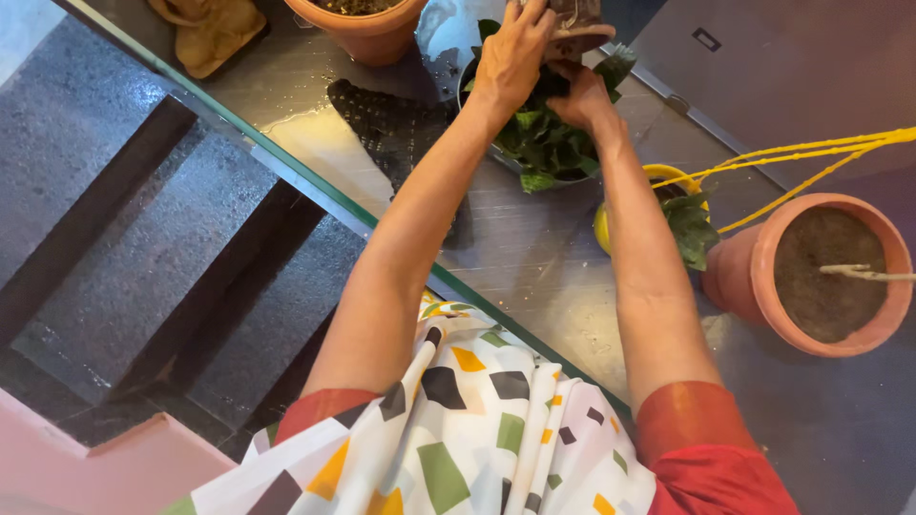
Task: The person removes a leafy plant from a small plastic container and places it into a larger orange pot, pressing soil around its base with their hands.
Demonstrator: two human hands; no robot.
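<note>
My left hand (510, 52) reaches out to the top of the view and grips a brown, soil-coloured clump or small pot (577, 24) from the side. My right hand (584, 100) is just beneath that clump, pressed in among the leaves of a green leafy plant (544, 143) that stands in a dark pot. The right hand's fingers are hidden between the clump and the leaves, so its grip does not show. Both forearms stretch over a wet grey ledge (534, 248).
A yellow pot with a small plant (658, 205) stands right of my right arm. Beside it is a terracotta pot of bare soil (830, 272), with yellow cords (811, 153) above. Another terracotta pot (358, 29), a tan cloth (210, 29), a glass edge (286, 162) and dark stairs (143, 238) lie left.
</note>
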